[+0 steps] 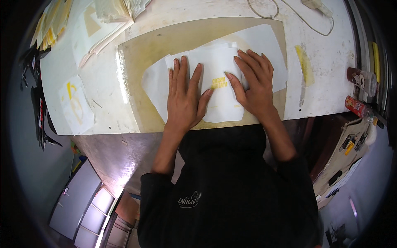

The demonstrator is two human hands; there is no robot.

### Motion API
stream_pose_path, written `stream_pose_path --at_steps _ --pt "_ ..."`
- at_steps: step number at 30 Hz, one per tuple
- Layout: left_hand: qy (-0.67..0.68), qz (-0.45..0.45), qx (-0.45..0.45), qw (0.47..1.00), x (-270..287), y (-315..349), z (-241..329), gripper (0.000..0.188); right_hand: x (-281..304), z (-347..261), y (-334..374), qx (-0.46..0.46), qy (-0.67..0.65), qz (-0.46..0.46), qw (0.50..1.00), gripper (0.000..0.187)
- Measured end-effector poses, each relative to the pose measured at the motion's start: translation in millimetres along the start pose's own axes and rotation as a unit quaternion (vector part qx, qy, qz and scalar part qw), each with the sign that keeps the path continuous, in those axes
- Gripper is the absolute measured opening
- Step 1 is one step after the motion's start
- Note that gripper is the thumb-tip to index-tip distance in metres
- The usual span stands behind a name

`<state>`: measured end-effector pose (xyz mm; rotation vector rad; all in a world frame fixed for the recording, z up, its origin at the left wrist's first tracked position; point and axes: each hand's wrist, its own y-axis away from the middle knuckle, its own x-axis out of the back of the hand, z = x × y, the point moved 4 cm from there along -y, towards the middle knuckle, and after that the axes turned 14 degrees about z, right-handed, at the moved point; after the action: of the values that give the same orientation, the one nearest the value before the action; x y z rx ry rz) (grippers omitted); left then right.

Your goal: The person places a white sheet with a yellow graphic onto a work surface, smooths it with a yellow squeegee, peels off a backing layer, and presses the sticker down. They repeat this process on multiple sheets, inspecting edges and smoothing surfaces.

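A white folded paper piece with small yellow print [223,101] lies in front of me, its lower end close to the table's near edge. My left hand [182,97] rests flat along its left side, fingers stretched out and pointing away from me. On its right side, my right hand [256,87] lies with fingers spread and the thumb beside the print. Under the folded piece is a larger white sheet [264,51], fanning out to both sides. Both lie on a brownish translucent mat [142,51]. Neither hand grips anything.
Stacked papers [118,10] stand at the far left, with yellow-edged sheets [56,22] beyond the corner. A sheet with yellow marks [76,107] lies left. At right are a yellow strip [305,66], a cable [306,20], a plastic cup [362,80] and a red container [357,106].
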<state>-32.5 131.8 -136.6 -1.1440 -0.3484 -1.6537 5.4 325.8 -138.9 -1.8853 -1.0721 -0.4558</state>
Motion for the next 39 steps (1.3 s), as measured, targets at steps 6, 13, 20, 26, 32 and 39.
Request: stream_pose_path --at_steps 6,13,20,26,32,39 --pt "-0.052 -0.042 -0.026 0.997 -5.4 -1.3 2.3 0.065 -4.4 1.9 2.5 0.027 0.022 -0.002 0.999 0.041" --pt "-0.06 -0.066 -0.037 0.995 -6.2 -1.4 0.7 0.064 -3.6 1.9 1.6 0.037 0.044 -0.029 0.998 0.041" --pt "-0.055 -0.07 -0.032 0.996 -5.8 -3.6 2.1 0.065 -1.0 6.5 -0.6 0.049 0.055 -0.062 0.995 0.04" --pt "-0.05 -0.068 -0.033 0.996 -5.7 -3.0 1.5 0.065 0.0 9.3 -2.1 0.066 0.065 -0.077 0.993 0.041" --pt "-0.049 -0.065 -0.035 0.996 -5.2 -3.8 2.1 0.064 2.1 11.1 -6.2 0.081 0.07 -0.093 0.99 0.043" --pt "-0.045 -0.078 -0.03 0.995 -2.9 -4.8 1.6 0.064 19.1 18.1 -16.6 0.066 0.01 -0.179 0.982 0.067"
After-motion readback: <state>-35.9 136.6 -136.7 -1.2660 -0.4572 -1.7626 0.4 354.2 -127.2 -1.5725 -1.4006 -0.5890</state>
